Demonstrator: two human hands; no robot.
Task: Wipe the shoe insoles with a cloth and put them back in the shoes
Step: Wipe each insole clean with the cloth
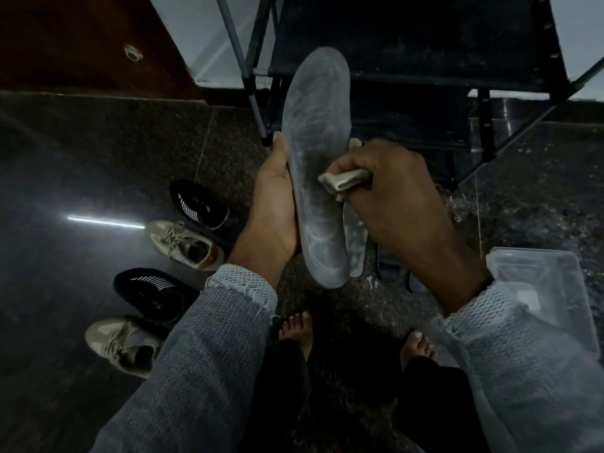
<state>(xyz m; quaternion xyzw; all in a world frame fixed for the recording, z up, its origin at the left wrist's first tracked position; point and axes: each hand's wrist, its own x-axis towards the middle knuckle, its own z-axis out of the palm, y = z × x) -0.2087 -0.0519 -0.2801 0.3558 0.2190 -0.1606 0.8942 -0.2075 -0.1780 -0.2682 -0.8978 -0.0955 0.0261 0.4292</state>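
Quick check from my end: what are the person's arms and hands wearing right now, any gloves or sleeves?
No gloves: the left hand and right hand are bare, with no rings or watch visible. Both forearms wear grey knit sleeves with a textured weave. The cuffs are a paler open mesh with frayed, ragged edges, ending just above the wrists.

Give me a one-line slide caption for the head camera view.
Left hand holds a grey insole upright while the right hand wipes it with a folded cloth.
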